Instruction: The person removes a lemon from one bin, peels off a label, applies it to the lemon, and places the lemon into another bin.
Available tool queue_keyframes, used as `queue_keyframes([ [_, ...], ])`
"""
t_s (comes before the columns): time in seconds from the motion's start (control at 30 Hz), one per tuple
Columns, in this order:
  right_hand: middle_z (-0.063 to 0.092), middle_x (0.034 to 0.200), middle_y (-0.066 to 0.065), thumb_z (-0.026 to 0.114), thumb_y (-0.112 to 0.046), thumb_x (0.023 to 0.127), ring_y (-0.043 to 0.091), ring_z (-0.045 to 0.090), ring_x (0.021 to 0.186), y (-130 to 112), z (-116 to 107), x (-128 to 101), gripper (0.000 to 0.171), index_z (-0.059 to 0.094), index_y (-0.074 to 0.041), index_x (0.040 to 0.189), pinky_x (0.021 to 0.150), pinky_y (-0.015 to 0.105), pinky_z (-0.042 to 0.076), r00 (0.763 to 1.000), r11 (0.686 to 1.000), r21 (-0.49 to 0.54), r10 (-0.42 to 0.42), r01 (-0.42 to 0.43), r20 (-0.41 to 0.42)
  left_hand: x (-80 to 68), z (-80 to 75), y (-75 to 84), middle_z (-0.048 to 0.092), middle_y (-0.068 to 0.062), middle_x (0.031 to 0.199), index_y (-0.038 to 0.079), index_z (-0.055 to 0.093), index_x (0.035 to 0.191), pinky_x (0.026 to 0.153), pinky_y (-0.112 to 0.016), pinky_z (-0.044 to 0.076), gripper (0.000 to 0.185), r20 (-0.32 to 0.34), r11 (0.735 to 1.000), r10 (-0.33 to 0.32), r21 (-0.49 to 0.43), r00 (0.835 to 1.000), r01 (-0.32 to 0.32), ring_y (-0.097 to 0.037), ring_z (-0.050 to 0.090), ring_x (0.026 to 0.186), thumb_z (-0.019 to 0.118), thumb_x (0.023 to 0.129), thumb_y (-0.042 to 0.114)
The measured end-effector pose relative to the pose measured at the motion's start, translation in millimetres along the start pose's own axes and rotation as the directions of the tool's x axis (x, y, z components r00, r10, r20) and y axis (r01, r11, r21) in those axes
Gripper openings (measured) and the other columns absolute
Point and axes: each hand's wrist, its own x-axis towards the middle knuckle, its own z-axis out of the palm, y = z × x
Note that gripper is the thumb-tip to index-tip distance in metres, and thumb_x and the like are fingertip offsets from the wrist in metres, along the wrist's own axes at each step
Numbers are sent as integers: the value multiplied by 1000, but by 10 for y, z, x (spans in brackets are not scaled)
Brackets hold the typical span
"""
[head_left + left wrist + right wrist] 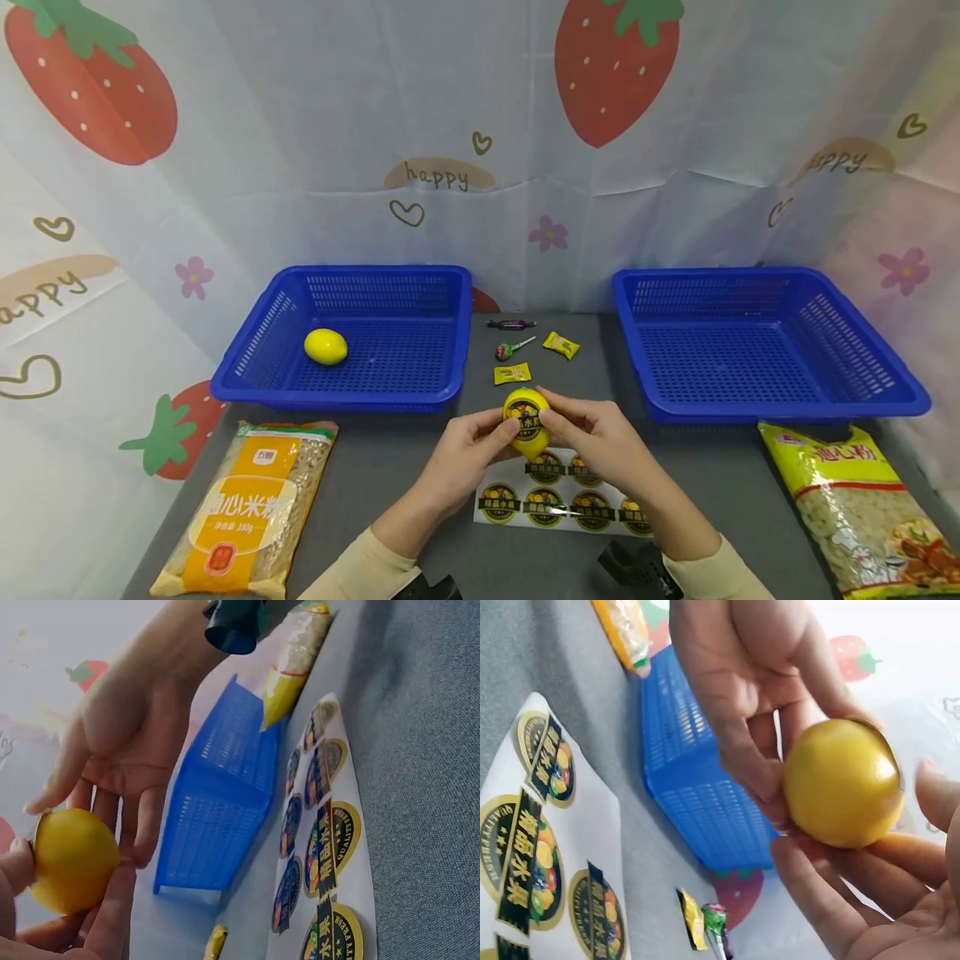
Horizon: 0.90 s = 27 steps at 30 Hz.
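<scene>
A: Lemon (527,422), yellow, with a round dark sticker on its face, sits between both hands above the middle of the desk (405,492), toward the near edge.

B: How do the hands hold it?

A: The left hand (468,446) curls its fingers round the lemon's left side, thumb on the front. The right hand (592,433) grips the other side, thumb pressing at the sticker's edge. Both are closed on the fruit; in the left wrist view the right fingers lie fairly straight behind it.

B: What lies under them?

A: A white sticker sheet (558,504) flat on the desk, just below the hands, carrying round dark-and-yellow labels like the one on the lemon.

B: And the baskets?

A: A blue basket (352,333) stands toward the far left of the desk with a second lemon (326,347) inside, near its left wall. Another blue basket (757,342) stands toward the far right.

B: Between them?

A: Small sweets near the far edge: a dark wrapped candy (510,324), a lollipop (512,348), and two yellow sachets (561,345) (512,373), all apart from each other.

B: Anything else?

A: A noodle bag with an orange label (247,508) at the near left corner, and a yellow-topped pasta bag (855,508) at the near right corner. A strawberry-print cloth (480,125) hangs behind.
</scene>
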Motion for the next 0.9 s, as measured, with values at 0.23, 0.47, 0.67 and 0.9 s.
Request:
queue_keyframes([
  [0.23, 62, 138, 17, 64, -32, 100, 19, 73, 104, 22, 60, 2, 50, 55, -9, 144, 84, 35, 60, 999, 1000, -13, 22, -22, -41, -10, 60, 20, 71, -18, 120, -2, 63, 132, 90, -34, 59, 50, -84, 995, 0, 103, 996, 9, -22, 72, 106, 64, 100, 37],
  [0.47, 63, 135, 19, 65, -32, 100, 26, 72, 105, 51, 99, 16, 52, 56, -5, 143, 86, 42, 59, 997, 999, 1, 49, -49, -61, -15, 70, 5, 71, -21, 119, -4, 65, 130, 90, -33, 59, 47, -96, 991, 6, 134, 995, 7, -26, 73, 104, 61, 102, 33],
  [0.67, 63, 135, 18, 64, -31, 100, 26, 71, 108, 82, 78, 13, 49, 57, -7, 143, 87, 38, 59, 998, 999, 9, 38, -38, -47, -19, 64, -1, 66, -26, 125, -8, 61, 133, 90, -33, 58, 45, -79, 997, 6, 83, 997, 0, -29, 71, 107, 59, 103, 26],
  [0.9, 60, 139, 20, 59, -27, 103, 20, 69, 112, 89, 10, 7, 46, 55, -6, 144, 88, 35, 59, 1000, 992, 127, 18, -17, -6, -8, 19, -8, 66, -31, 123, -11, 63, 127, 89, -35, 59, 38, -78, 999, 36, -3, 996, -36, -20, 74, 98, 59, 103, 18],
])
